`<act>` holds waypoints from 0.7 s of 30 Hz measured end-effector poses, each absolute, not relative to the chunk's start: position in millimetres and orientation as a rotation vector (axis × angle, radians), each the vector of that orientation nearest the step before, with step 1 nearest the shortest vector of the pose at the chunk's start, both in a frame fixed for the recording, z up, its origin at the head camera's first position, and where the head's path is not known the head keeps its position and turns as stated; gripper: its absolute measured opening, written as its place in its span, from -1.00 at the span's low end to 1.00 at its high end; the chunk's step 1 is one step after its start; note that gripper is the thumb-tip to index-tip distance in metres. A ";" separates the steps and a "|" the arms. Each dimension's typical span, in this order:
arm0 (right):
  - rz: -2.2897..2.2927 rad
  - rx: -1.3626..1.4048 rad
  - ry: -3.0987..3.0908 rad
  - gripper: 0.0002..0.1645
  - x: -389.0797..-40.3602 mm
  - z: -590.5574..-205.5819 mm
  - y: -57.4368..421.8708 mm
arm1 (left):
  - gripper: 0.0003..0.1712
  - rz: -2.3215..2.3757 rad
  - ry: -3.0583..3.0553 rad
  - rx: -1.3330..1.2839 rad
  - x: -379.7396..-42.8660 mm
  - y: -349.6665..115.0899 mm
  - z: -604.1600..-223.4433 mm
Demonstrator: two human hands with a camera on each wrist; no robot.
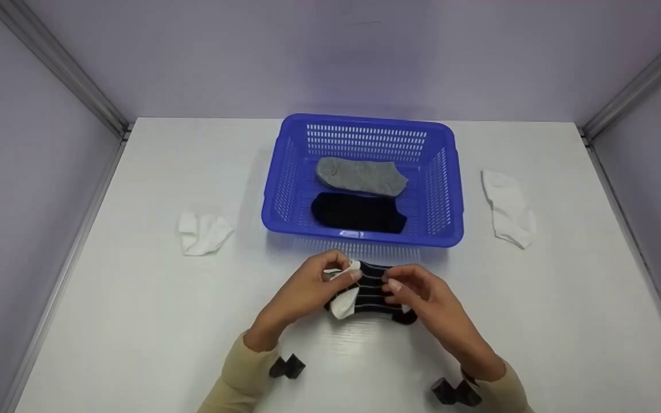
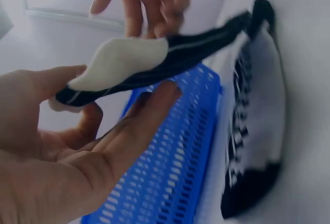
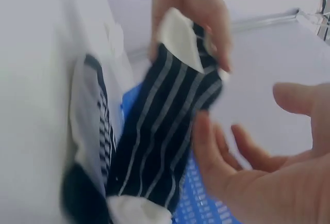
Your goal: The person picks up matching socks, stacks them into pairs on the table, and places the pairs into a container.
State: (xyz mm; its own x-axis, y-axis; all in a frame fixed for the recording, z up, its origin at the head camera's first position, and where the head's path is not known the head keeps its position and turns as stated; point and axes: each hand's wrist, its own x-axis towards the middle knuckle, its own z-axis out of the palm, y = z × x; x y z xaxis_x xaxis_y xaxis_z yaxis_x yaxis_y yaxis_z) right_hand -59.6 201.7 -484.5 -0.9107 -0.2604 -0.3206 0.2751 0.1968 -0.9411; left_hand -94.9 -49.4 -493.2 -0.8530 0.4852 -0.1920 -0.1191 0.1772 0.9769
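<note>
Near basket: left fingers pinching striped sock, right fingers standing apart; one-sided hold risking sock twisting loose.

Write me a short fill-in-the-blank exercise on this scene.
1. The basket is colored ____.
2. Inside it, just below the grey sock in the head view, lies another colored ____.
3. The pattern on the dark sock pinched by the left hand, spots or stripes, is ____.
4. The crumpled cloth and the flat sock flanking the basket are both ____.

Missing words: blue; black; stripes; white.
</note>
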 end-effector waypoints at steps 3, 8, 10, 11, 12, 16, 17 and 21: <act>-1.790 0.048 1.975 -0.34 -58.7 -484.4 195.9 | -0.72 1.764 1.992 0.325 -88.9 -42.0 -486.7; -1.932 0.013 1.724 -0.30 -58.8 -487.8 192.7 | -0.68 1.698 2.048 0.403 -77.2 -28.9 -481.5; -2.002 0.019 1.647 -0.35 -59.1 -488.6 193.7 | -0.62 1.667 2.061 0.444 -74.1 -25.3 -481.4; -2.034 0.031 1.616 -0.37 -59.4 -488.6 194.6 | -0.61 1.664 2.066 0.460 -73.4 -24.3 -481.8; -2.059 0.049 1.601 -0.40 -59.7 -488.2 195.8 | -0.60 1.671 2.079 0.467 -73.1 -23.9 -482.8; -2.126 0.126 1.533 -0.41 -61.7 -483.6 202.2 | -0.65 1.755 2.154 0.422 -76.9 -26.4 -490.2; -2.142 0.131 1.505 -0.41 -62.1 -482.2 204.3 | -0.64 1.763 2.175 0.398 -78.5 -27.8 -492.9; -2.199 0.093 1.397 -0.55 -62.5 -477.7 212.7 | -0.43 1.757 2.130 0.283 -85.8 -33.2 -504.0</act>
